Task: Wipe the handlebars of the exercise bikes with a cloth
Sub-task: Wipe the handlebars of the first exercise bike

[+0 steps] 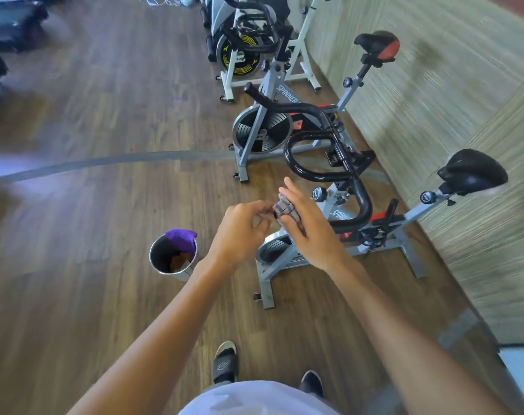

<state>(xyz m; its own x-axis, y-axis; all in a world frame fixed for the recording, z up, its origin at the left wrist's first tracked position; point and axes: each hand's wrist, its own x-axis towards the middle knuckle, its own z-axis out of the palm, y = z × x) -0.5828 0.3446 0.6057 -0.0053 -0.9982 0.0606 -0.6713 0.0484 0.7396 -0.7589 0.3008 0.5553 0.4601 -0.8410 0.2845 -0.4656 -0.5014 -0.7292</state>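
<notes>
A small grey checked cloth (286, 210) is bunched between both hands, just left of the nearest bike's black handlebar (320, 172). My right hand (307, 226) cups the cloth from the right with fingers stretched out. My left hand (239, 232) pinches its left edge with the fingertips. The handlebar loops in a black oval and curves down toward the red and grey frame (371, 223). A second grey bike's handlebar (287, 106) lies beyond, and a third bike's handlebar (254, 34) stands farther back. Neither hand touches a handlebar.
A steel bucket (165, 259) with a purple cloth (181, 238) on its rim and a brown one inside stands on the wooden floor at my left. The bikes line a carpeted wall on the right. My feet (225, 363) are below. Dark equipment (6, 31) sits far left.
</notes>
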